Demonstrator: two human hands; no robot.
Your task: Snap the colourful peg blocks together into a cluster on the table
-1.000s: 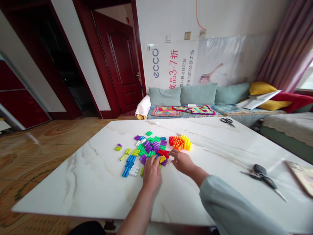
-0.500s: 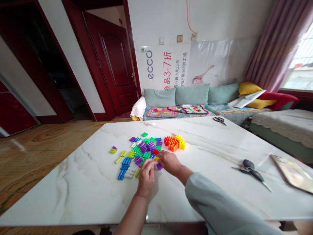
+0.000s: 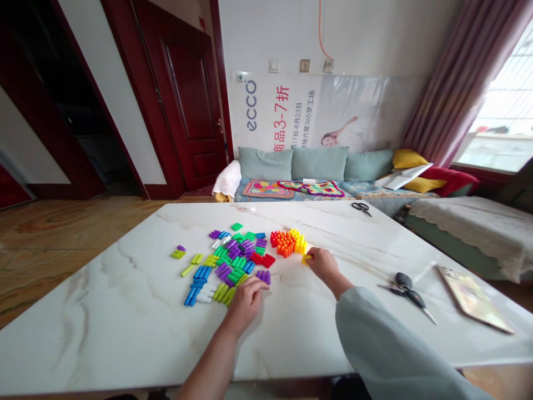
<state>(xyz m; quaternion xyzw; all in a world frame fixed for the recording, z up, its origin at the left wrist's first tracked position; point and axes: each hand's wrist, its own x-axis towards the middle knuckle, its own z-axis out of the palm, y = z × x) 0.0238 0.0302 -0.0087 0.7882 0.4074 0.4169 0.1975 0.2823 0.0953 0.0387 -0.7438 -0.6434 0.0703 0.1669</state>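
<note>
My right hand pinches a yellow piece at the near right edge of the upright yellow pieces. Orange pieces and red ones stand packed beside them on the left. My left hand rests near the front of the scattered pile, fingers curled; whether it holds anything is hidden. Close to its fingertips lie purple pieces. Red pieces lie flat just behind those. Green, purple, blue, white and lime pieces lie in small rows to the left.
On the white marble table, black scissors lie at the far edge. Another dark-handled cutting tool and a phone-like flat object lie at the right. A sofa stands behind the table.
My right hand has moved right from the pile to the yellow cluster with a yellow piece. My left hand has stayed near the pile's front. The red flat pieces are now uncovered.
</note>
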